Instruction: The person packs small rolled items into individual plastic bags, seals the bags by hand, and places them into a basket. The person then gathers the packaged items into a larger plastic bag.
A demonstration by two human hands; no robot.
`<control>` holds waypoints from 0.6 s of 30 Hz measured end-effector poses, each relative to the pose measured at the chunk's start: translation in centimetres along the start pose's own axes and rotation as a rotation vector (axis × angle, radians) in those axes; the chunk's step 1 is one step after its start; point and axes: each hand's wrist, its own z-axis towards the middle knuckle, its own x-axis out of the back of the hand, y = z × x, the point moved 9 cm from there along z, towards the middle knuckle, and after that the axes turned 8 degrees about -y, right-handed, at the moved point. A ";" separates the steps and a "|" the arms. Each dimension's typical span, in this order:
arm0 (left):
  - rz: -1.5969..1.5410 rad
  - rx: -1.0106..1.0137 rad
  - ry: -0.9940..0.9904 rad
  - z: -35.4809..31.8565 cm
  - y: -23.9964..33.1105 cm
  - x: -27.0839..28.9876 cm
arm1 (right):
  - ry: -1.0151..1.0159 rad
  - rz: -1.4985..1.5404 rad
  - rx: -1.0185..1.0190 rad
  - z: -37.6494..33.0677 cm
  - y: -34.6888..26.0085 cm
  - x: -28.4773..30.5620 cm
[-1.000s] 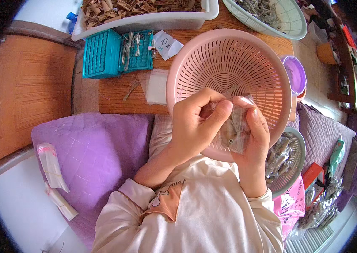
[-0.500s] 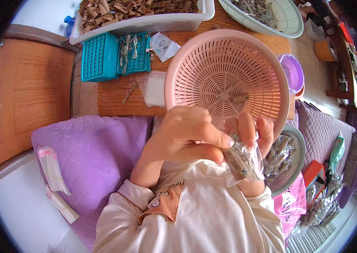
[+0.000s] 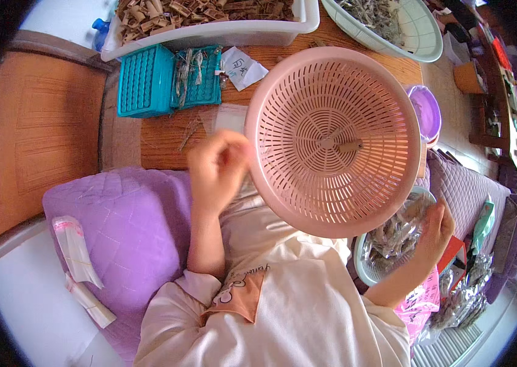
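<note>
My left hand [image 3: 217, 168], slightly blurred, is raised beside the left rim of a pink slotted basket [image 3: 332, 227]. Its fingers are curled closed, and what they hold, if anything, is hidden. A small brown tube-like piece [image 3: 349, 147] lies at the bottom of the pink basket. Over to the right, my right hand [image 3: 439, 227] is closed with fingertips together, at the edge of a pale green basket [image 3: 362, 269]. Clear bags of grey-brown pieces [image 3: 390, 241] fill that basket. Whether the right hand grips anything does not show.
A white tub [image 3: 221, 33] of brown pieces stands at the back, near teal racks [image 3: 143, 82], a paper slip [image 3: 243, 67] and clear bags [image 3: 229, 116]. Another pale green basket [image 3: 387, 46] and a purple bowl [image 3: 424, 113] are at right. Bag strips [image 3: 78, 251] lie on a purple cushion [image 3: 118, 226].
The clear bag with its contents is no longer between my hands. They have parted, the left moving left, the right moving right to the green basket.
</note>
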 end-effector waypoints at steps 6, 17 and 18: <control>0.672 0.321 0.163 0.0 -7.1 4.2 | -0.528 -0.738 -0.302 -4.0 9.7 1.7; 0.579 0.421 0.165 -0.3 -11.9 4.3 | -0.716 -0.710 0.137 5.3 -3.8 -15.7; 0.580 0.419 0.170 -0.3 -11.8 4.4 | -0.716 -0.709 0.142 6.3 -2.7 -16.8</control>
